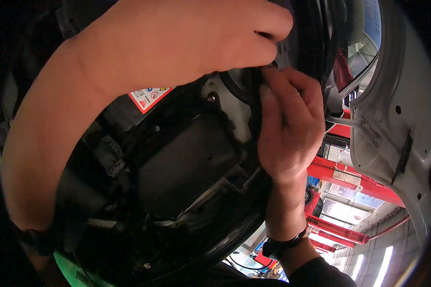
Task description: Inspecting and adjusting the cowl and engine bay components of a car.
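Looming closest, the left hand is arching across the top, its fingers curling together and pinching a black rubber strip at its upper end. Just below, the right hand is gripping the same strip, thumb and fingers pressing together around it. That strip is running along the pale metal edge beside a dark engine compartment, near a white hood panel.

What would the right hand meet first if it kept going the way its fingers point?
Probably the black rubber strip its fingertips already pinch, with the left hand just beyond; depth is unclear.
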The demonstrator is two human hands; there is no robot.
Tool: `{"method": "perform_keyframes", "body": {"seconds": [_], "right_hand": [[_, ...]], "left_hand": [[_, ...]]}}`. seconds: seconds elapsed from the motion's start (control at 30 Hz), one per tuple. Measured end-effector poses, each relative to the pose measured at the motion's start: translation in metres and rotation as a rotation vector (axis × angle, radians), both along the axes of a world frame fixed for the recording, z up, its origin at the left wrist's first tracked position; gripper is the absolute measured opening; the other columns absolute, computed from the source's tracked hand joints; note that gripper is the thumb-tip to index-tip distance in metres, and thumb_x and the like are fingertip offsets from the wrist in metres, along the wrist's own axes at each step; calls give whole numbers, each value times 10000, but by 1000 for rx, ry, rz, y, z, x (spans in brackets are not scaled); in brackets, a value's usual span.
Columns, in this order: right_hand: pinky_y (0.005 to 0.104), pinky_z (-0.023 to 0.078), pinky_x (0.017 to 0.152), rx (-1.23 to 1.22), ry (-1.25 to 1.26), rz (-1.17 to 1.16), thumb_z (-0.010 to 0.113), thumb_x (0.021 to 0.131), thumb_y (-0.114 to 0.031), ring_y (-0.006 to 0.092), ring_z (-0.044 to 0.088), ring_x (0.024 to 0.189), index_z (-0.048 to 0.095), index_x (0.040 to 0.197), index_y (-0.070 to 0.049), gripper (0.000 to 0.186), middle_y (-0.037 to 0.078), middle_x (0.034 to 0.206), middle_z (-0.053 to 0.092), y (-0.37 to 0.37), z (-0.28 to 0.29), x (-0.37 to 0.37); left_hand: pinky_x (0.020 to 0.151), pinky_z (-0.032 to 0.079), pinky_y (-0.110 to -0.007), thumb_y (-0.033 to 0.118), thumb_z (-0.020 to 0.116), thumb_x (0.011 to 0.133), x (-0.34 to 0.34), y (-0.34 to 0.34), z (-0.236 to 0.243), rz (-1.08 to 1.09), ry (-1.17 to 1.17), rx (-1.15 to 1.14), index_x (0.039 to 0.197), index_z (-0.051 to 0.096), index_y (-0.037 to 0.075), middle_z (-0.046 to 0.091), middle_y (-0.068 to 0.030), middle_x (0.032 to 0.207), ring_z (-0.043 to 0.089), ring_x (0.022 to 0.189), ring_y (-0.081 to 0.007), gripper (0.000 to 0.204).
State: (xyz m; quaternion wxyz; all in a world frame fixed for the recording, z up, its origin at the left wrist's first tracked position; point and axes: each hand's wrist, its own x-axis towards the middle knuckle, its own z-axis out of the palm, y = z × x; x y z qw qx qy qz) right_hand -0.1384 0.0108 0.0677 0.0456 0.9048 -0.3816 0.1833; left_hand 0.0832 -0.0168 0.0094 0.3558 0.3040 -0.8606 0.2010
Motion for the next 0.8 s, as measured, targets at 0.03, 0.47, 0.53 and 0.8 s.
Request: {"method": "perform_keyframes", "body": {"seconds": [0.03,0.47,0.53,0.8], "right_hand": [[330,527,812,12,26,-28,681,865,37,258,662,917,736,1140,-16,286,134,1040,658,1,1,-1],[357,540,737,-57,82,-44,731,811,44,278,654,848,750,1124,-40,325,122,971,652,9,-1,-8],[347,538,790,-44,75,-60,695,860,38,271,667,888,739,1147,-21,296,134,1011,665,13,-2,-12],[324,512,849,89,7,-132,666,910,15,244,660,912,712,1178,9,272,124,998,663,18,3,-21]], "left_hand": [[767,540,-324,211,710,776,-4,-1,-3,-21,53,-31,888,693,137,590,-1,1068,574,922,-185,135],[722,536,-353,172,730,784,-8,15,0,46,128,74,865,696,89,635,0,1005,628,845,-209,121],[742,534,-350,173,738,759,-14,16,-3,29,213,76,894,701,97,636,22,986,629,846,-205,160],[870,557,-336,120,648,777,-27,29,-10,41,366,277,1022,721,91,653,25,1137,642,996,-192,257]]}}
